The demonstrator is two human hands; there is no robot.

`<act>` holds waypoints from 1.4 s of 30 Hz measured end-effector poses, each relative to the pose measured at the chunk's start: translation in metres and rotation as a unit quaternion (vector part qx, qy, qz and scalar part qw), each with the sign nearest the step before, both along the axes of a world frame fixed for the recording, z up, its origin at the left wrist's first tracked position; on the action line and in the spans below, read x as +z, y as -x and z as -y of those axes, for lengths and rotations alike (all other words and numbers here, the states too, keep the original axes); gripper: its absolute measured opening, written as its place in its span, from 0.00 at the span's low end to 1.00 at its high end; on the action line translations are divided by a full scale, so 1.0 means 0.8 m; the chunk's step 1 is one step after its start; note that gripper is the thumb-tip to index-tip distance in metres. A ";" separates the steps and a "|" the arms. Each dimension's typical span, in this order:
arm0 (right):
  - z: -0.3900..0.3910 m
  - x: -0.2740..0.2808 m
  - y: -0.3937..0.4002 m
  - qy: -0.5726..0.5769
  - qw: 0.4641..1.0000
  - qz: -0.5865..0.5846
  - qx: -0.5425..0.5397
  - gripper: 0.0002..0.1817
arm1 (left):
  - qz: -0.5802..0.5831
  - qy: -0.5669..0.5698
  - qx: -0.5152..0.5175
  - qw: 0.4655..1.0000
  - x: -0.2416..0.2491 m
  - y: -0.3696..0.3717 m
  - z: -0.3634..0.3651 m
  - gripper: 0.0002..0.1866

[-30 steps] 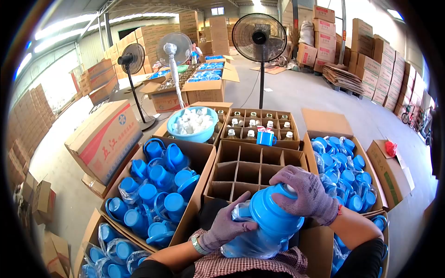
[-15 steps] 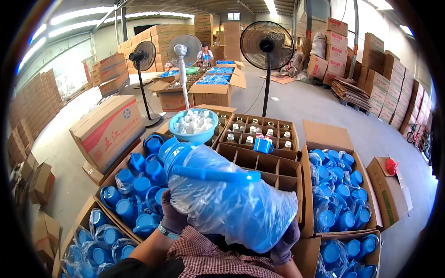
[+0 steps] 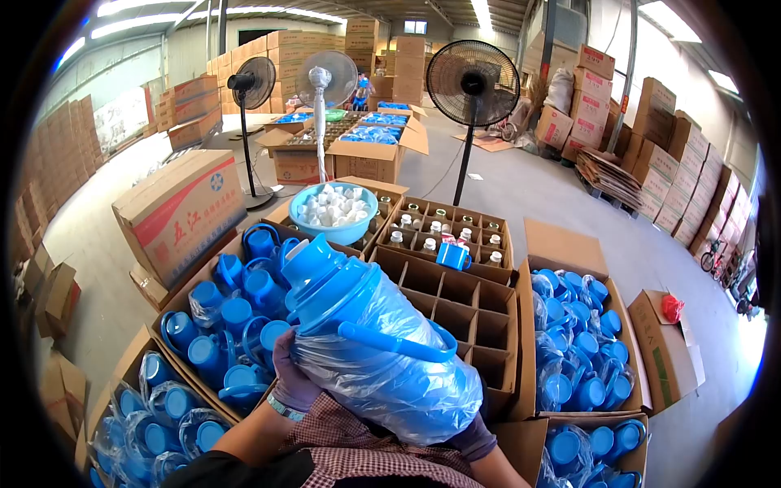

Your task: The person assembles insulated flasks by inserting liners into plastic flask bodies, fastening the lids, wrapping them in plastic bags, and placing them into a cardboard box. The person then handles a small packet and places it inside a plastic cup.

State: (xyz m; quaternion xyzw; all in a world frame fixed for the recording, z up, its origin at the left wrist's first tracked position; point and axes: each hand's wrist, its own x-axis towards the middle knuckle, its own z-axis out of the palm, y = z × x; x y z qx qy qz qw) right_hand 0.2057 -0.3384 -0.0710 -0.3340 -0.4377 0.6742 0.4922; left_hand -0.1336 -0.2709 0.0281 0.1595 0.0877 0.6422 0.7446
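Observation:
A large blue thermos flask [image 3: 378, 333] fills the space in front of my chest, tilted with its neck up and to the left. Clear plastic wrap covers its body, while the neck and spout end are bare and a blue handle runs along its front. My left hand [image 3: 294, 376], in a thin purple glove, grips the flask's left side below the neck. At the lower right end my right hand [image 3: 474, 441], also gloved, holds the base; its fingers are mostly hidden behind the flask.
Left and right stand cartons of blue flask parts [image 3: 236, 313], [image 3: 582, 342]. Ahead are a divided carton [image 3: 443, 285], a carton of bottles with a blue cup [image 3: 454, 254], and a blue basin [image 3: 333, 232] of white caps. Beyond are standing fans [image 3: 472, 83] and a person [image 3: 360, 93].
The flask has tipped more upright, and its base has moved left with my right hand. More of the bare neck now shows above the plastic wrap. My left hand still grips its side.

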 end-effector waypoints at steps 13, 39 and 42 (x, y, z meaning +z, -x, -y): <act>-0.011 0.037 -0.009 0.082 0.938 -0.332 -0.056 0.29 | 0.018 0.006 0.000 1.000 -0.020 -0.007 0.005 0.36; -0.050 0.140 -0.070 -0.073 0.816 0.494 -0.291 0.18 | -0.053 -0.069 0.141 0.986 -0.021 0.073 -0.002 0.26; -0.056 0.167 0.007 -0.292 0.791 0.480 -0.242 0.19 | -0.085 -0.084 0.163 0.979 0.018 0.069 0.001 0.21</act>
